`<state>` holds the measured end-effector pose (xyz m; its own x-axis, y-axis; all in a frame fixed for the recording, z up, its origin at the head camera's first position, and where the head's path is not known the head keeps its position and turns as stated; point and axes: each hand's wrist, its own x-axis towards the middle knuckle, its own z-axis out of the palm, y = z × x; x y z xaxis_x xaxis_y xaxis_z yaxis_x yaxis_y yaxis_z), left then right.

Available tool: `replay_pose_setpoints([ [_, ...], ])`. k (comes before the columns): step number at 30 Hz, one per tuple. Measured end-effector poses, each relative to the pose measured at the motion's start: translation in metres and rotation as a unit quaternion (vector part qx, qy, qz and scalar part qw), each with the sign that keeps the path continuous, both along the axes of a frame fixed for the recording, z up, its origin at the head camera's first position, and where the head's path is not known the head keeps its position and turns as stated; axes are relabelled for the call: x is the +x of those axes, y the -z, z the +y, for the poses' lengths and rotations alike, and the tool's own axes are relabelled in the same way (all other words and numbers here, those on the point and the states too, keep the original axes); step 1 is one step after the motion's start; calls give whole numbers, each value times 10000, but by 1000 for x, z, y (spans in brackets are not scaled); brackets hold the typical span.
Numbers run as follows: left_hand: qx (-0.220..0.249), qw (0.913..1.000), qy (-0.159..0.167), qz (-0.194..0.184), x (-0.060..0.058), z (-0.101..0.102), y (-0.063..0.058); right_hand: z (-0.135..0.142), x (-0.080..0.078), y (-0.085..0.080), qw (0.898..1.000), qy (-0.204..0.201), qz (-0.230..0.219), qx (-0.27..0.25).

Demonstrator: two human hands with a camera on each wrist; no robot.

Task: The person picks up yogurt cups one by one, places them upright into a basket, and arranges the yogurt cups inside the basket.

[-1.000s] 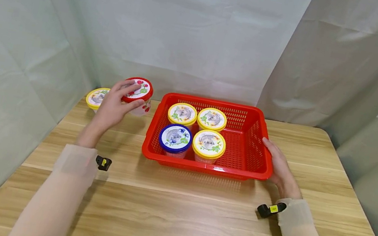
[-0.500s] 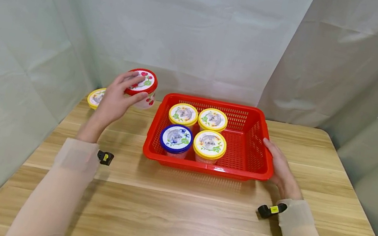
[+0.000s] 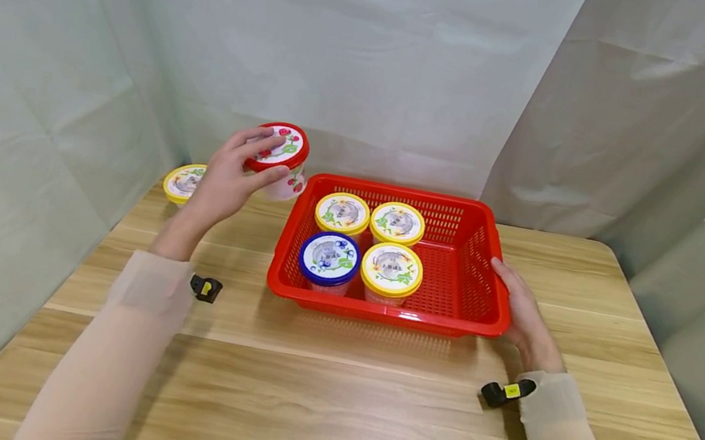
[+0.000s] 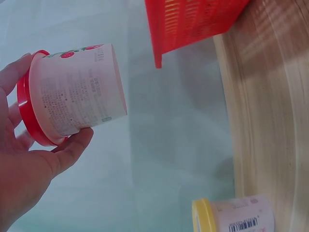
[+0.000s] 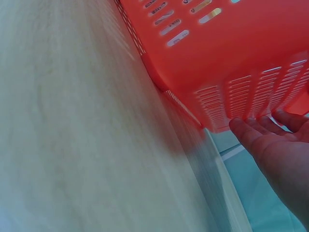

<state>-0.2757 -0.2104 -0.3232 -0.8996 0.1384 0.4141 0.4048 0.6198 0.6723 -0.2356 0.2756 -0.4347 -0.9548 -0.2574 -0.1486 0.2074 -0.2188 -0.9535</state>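
My left hand (image 3: 226,178) grips a tub with a red lid (image 3: 285,180), fingers over the lid and thumb at its side. In the left wrist view, the tub (image 4: 79,89) is tilted, with cherry-like prints and small text on its white wall. It is held up behind and left of the red basket (image 3: 441,320). At the basket's right side, my right hand (image 3: 522,317) holds the rim, thumb over it. In the right wrist view, fingers (image 5: 248,135) lie against the basket's outer wall (image 5: 217,53).
Inside the basket stand a blue-lidded tub (image 3: 329,258) and yellow-lidded tubs (image 3: 391,268) in its left and middle part. Another yellow-lidded tub (image 3: 184,182) stands at the table's back left. Cloth curtains (image 3: 367,57) border the wooden table (image 3: 331,421).
My left hand has lifted the red-lidded tub and carried it right, toward the basket's back left corner. My right hand and the basket have stayed in place.
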Motion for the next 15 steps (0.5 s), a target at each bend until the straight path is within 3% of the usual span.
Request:
replay_pose_setpoints([
  [15,264,9989,364,-98,-4,30,-17,2,1,-1,9999,-135,85,-63],
])
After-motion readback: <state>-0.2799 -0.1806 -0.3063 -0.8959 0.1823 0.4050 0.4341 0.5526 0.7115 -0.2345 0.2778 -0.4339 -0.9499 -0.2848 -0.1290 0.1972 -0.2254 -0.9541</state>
